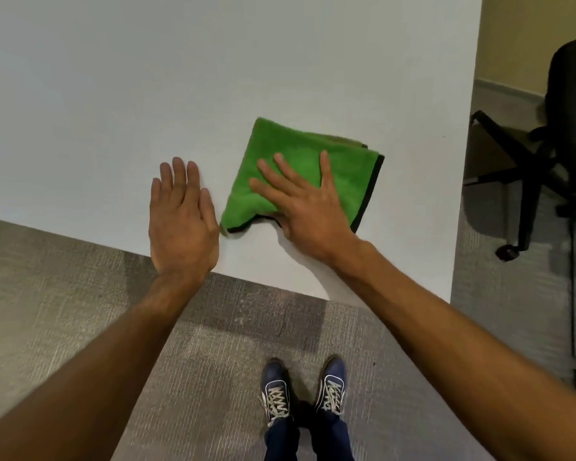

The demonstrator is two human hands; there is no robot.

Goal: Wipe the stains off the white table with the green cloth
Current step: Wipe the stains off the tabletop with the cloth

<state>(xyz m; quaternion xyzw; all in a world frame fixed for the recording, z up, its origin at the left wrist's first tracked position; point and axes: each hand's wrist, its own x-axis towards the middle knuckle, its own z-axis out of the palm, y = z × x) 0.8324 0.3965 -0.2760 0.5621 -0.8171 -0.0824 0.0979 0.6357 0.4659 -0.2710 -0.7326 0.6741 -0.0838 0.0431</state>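
A folded green cloth (343,171) with a dark hem lies on the white table (147,94), near its front edge. My right hand (305,207) rests flat on the cloth's near half, fingers spread, palm pressing down. Just left of the cloth, my left hand (180,217) lies flat on the bare tabletop with fingers together, holding nothing. I cannot make out stains on the white surface, apart from a tiny dark speck near the right edge.
The table's front edge runs diagonally from lower right to left, its right edge drops off near a black office chair (552,134) on wheels. Grey carpet (64,311) lies below, with my two blue shoes (303,390) close to the table.
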